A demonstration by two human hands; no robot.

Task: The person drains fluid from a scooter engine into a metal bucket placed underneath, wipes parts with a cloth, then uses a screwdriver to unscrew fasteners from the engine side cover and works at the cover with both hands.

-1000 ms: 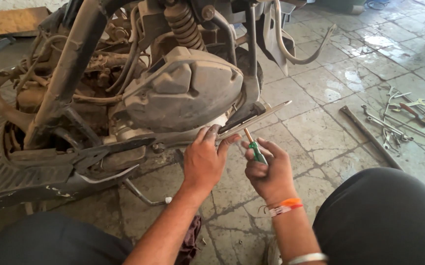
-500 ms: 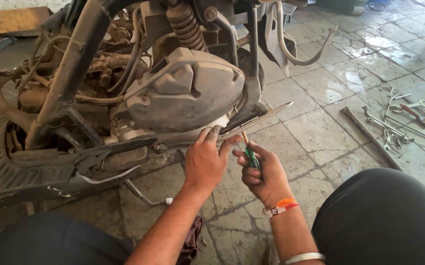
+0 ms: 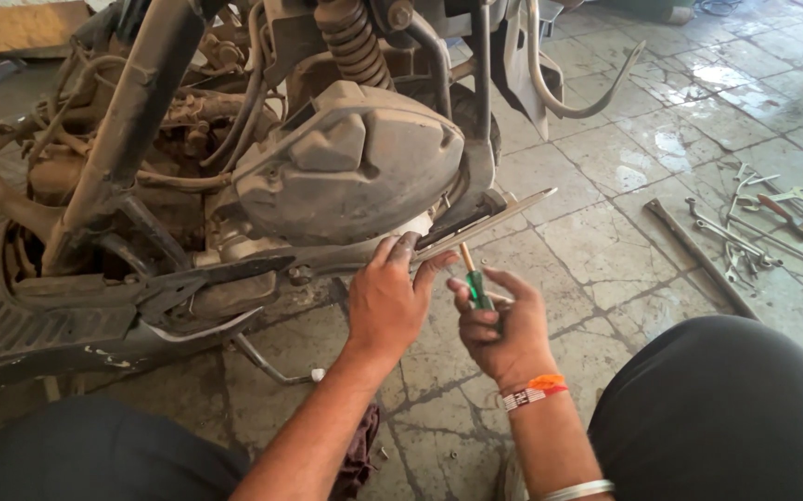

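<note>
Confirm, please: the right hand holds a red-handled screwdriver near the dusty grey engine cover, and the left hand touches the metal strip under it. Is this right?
One detail is wrong: the handle is green, not red. In the head view, the right hand holds a green-handled screwdriver near the dusty grey engine cover, and the left hand touches the metal strip under it.
</note>
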